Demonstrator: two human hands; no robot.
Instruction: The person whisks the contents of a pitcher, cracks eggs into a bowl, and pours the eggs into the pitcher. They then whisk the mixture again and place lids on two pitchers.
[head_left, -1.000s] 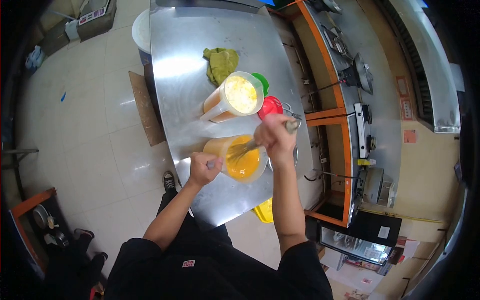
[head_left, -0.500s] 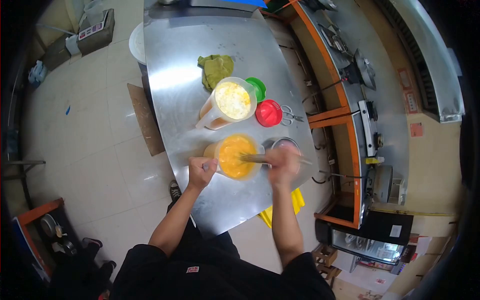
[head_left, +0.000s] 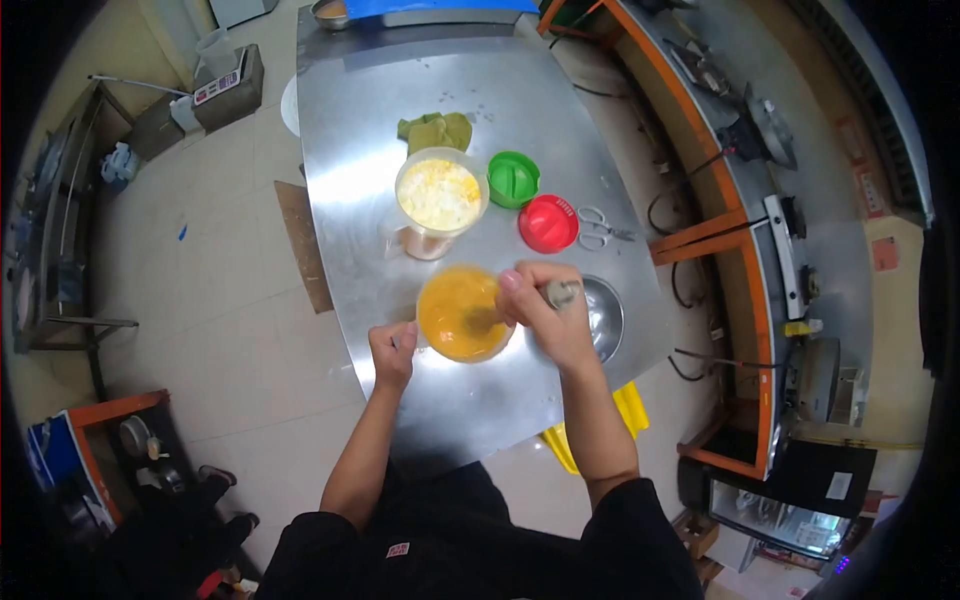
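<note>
A pitcher of orange-yellow liquid [head_left: 458, 312] stands near the front of the steel table. My left hand [head_left: 393, 355] is closed round the handle at its left side. In my right hand [head_left: 548, 308] is a whisk [head_left: 563, 292], gripped by its pale handle, its wires down in the liquid and blurred. Behind, a second pitcher [head_left: 438, 204] holds a white and yellow mixture. A green lid [head_left: 514, 180] and a red lid [head_left: 548, 224] lie to its right. Partly behind my right hand is a metal bowl [head_left: 606, 318].
Scissors [head_left: 604, 229] lie right of the red lid. An olive cloth [head_left: 437, 131] is behind the second pitcher. A yellow cloth [head_left: 632, 411] hangs at the table's front right edge. Along the right wall runs a counter with stoves. Another person's dark-clothed legs [head_left: 190, 515] show at lower left.
The view has shifted. My right hand and the whisk are now more upright and nearer the pitcher's middle, uncovering more of the metal bowl. My left hand still holds the handle.
</note>
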